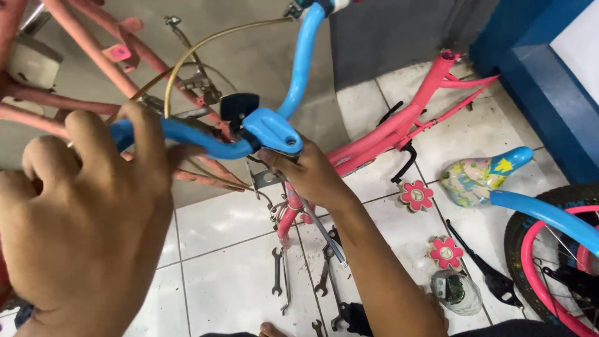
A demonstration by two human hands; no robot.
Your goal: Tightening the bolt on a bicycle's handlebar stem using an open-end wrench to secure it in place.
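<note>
Handlebar (293, 75) — blue, curved, held up over tiled floor (212, 274), long axis running left to upper right. Left hand (87, 231) wrapped round left end; right hand (312, 171) under centre clamp (271, 131), pinching slim metal tool (324, 234) — nearer clamp.

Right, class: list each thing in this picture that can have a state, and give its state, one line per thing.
Left hand: closed around the blue handlebar.
Right hand: gripping under the handlebar clamp.
Pink bicycle frame: lying flat on the tiled floor, no wheels.
Saddle: detached, on the floor.
Wrenches: loose on the floor.
Wheel: standing, partly out of view.
</note>
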